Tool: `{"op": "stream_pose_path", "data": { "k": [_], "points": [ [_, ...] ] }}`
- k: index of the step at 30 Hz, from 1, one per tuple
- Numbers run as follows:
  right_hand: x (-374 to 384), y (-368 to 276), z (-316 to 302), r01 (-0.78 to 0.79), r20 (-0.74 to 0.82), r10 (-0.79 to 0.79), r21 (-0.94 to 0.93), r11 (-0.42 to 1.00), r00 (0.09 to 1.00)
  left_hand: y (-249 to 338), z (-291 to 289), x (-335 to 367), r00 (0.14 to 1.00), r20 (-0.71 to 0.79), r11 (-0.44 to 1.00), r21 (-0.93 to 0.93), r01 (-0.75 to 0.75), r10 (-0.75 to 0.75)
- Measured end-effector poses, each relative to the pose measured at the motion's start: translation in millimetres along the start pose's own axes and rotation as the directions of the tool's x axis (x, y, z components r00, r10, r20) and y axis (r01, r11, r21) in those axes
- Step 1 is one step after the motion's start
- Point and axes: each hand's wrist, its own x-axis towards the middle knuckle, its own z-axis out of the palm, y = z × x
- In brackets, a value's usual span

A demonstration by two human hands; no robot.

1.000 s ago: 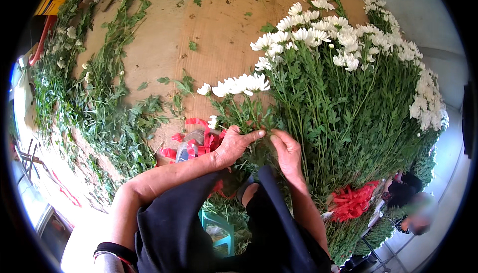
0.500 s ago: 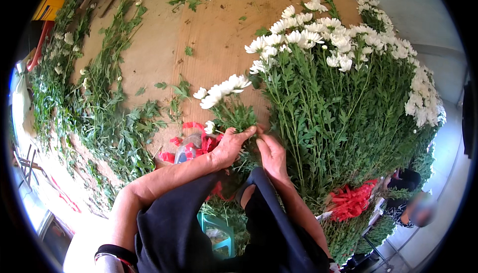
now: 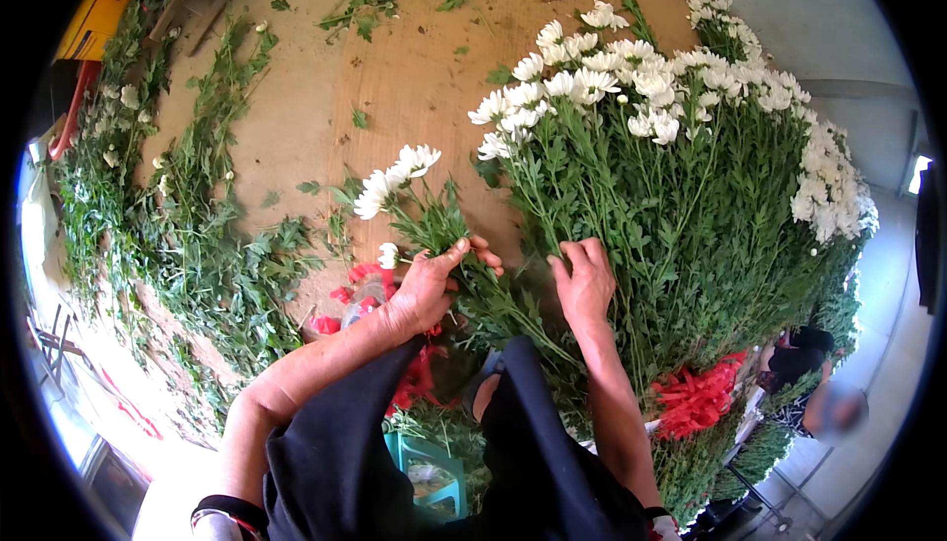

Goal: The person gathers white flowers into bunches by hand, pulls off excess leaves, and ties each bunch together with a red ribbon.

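Observation:
My left hand (image 3: 434, 280) is closed round the stems of a small bunch of white chrysanthemums (image 3: 426, 216), the blooms pointing up and away. Below the hand the leafy stems slant down to the right, toward my knee. My right hand (image 3: 586, 285) is at the near left edge of a large pile of white chrysanthemums (image 3: 681, 186), over the green stems. Its fingers are bent, with thumb and fingertips apart and nothing visible between them.
Cut leaves and stems (image 3: 207, 265) litter the left of the board (image 3: 395, 97). Red ribbon strips (image 3: 696, 395) lie at the pile's near end, more by my left forearm. A teal stool (image 3: 434, 472) stands below. A person (image 3: 804, 393) is at the lower right.
My right hand has let go of the small bunch and moved right to the large pile. My left hand has shifted slightly left with the bunch.

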Motion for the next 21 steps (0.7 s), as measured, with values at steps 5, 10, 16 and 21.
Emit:
{"op": "stream_pose_path", "data": {
  "k": [5, 10, 16, 21],
  "points": [
    [-30.9, -8.0, -11.4, -0.132, 0.007, 0.136, 0.308, 0.942, 0.991, -2.9, -7.0, 6.2, 1.0, 0.014, 0.999, -0.025, -0.025, 0.025],
    [-38.2, 3.5, -16.1, -0.071, -0.247, 0.171, 0.367, 0.927, 0.954, -4.3, -12.2, 5.7, 1.0, -0.006, 0.999, -0.035, 0.0, 0.0],
    [-56.0, -11.7, -18.2, -0.073, 0.018, 0.071, 0.37, 0.926, 0.997, -2.1, -8.1, 3.4, 0.998, 0.048, 0.999, -0.011, -0.034, 0.035],
    [-66.1, -27.8, -5.8, -0.049, 0.046, 0.033, 0.384, 0.922, 0.998, 3.6, -0.1, 1.7, 0.994, -0.1, 0.998, 0.037, 0.054, -0.05]
  ]
}}
